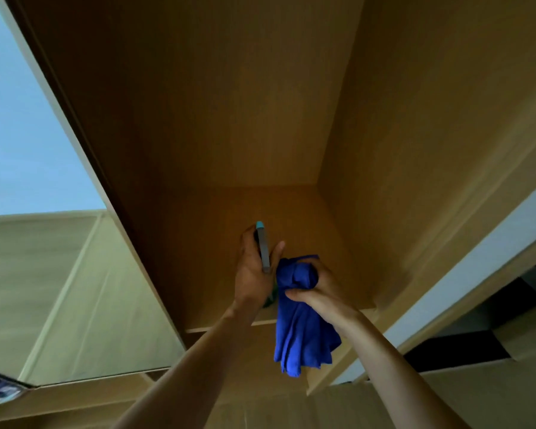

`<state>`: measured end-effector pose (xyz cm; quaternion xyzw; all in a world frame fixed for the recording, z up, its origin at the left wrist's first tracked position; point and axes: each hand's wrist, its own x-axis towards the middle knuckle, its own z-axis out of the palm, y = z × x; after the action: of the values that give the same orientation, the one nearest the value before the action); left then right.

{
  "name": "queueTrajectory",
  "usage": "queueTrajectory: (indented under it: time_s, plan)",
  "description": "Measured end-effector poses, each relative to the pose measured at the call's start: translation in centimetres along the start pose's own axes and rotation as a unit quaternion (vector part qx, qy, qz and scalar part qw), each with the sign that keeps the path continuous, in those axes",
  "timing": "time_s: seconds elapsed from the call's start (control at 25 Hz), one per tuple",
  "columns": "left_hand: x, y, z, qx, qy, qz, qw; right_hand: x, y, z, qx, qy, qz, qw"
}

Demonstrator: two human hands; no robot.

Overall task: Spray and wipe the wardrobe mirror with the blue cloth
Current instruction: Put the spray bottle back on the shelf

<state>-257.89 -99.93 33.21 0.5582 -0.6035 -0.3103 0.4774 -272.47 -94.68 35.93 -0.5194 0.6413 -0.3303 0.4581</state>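
1. Left hand (254, 270), centre of frame: fingers and thumb curled round the neck of a spray bottle (263, 250). The teal nozzle points up-frame, away from the camera. A little green bottle body shows below the palm.
2. Right hand (324, 289), just right of it: closed on the bunched top of the blue cloth (304, 332), thumb across the front. The rest of the cloth hangs free below the fist and touches the left wrist area.
3. Both hands are over the shelf (211, 261) inside the open wardrobe (260, 103). I cannot tell whether the bottle base rests on the shelf.
4. Mirror (59, 289): lower left of frame, well apart from both hands. I can make out no mist or streaks on it.
5. Judgement: supplies in hand, spraying not yet begun; earliest step of the task.
6. Next move calls for bringing both hands out of the wardrobe and toward frame left. The nozzle must turn to face the glass, with a finger on the trigger. Keep the cloth clear of the spray.
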Motion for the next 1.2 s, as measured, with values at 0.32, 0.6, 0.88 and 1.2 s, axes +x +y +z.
queueTrajectory:
  time_s: [0.32, 0.6, 0.88, 1.2]
  plan:
    - [-1.5, 0.4, -2.9, 0.023, -0.094, -0.068, 0.993, -0.7, 0.3, 1.6, 0.022, 0.037, -0.069, 0.997]
    - [-3.2, 0.1, -3.5, 0.119, -0.121, -0.132, 0.977, -2.0, 0.7, 2.0, 0.051, 0.064, -0.059, 0.995]
    - [-2.8, 0.5, -1.2, 0.105, -0.1, -0.134, 0.98, -2.0, 0.8, 1.9, 0.037, 0.081, -0.054, 0.995]
    - [-0.1, -0.4, -0.4, 0.099, -0.095, -0.126, 0.982, 0.0, 0.2, 1.6, 0.025, 0.088, -0.063, 0.994]
